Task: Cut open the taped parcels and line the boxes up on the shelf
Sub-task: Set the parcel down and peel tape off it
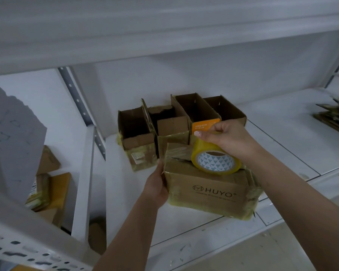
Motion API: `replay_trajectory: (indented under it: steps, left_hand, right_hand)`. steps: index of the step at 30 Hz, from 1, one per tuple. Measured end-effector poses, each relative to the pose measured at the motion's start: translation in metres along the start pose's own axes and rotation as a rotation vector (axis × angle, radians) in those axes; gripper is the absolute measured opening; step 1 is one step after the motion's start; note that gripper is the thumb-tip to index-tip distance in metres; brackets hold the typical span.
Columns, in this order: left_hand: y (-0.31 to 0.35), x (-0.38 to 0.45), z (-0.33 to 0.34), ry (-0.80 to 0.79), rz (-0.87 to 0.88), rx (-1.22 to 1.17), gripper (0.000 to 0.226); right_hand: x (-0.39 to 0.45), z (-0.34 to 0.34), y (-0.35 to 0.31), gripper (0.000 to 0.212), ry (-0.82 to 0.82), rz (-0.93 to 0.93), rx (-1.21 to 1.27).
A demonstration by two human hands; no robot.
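Note:
A taped brown parcel (209, 190) printed HUYO sits near the front of the white shelf (282, 137). My left hand (158, 184) grips its left end. My right hand (227, 139) holds a yellowish roll of clear tape (215, 159) on top of the parcel, with a strip of tape stretched to the left over the parcel's top. Behind it, several opened cardboard boxes (135, 132) stand in a row at the back of the shelf; one shows an orange label (204, 125).
Flattened cardboard pieces (335, 114) lie at the shelf's right end. A grey upright post (82, 173) divides off the left bay, where more taped parcels (47, 190) and a grey sheet (12, 137) sit. The upper shelf edge (125, 42) hangs overhead.

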State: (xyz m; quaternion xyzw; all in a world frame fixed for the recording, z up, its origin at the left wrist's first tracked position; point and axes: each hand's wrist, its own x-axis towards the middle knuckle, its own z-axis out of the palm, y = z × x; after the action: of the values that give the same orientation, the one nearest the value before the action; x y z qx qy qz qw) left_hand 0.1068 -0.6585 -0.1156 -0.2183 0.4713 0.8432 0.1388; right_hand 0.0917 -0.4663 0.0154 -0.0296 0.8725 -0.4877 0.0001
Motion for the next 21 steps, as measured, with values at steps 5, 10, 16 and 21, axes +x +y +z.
replay_trajectory:
  steps: [5, 10, 16, 21]
  left_hand:
    - [-0.005, 0.002, 0.000, 0.064, -0.013, 0.083, 0.037]
    - [0.003, 0.005, 0.004, 0.151, -0.045, 0.066, 0.038]
    - [0.007, 0.002, 0.009, 0.141, -0.053, 0.153, 0.035]
    - [0.025, 0.001, -0.001, 0.173, 0.259, 0.465, 0.023]
  right_hand:
    - [-0.002, -0.001, -0.003, 0.061, -0.024, 0.024, 0.027]
    - [-0.003, -0.002, -0.003, 0.056, -0.031, 0.023, 0.033]
    - [-0.003, -0.001, -0.001, 0.054, -0.032, 0.010, 0.029]
    - [-0.005, -0.005, -0.004, 0.071, -0.080, -0.002, 0.016]
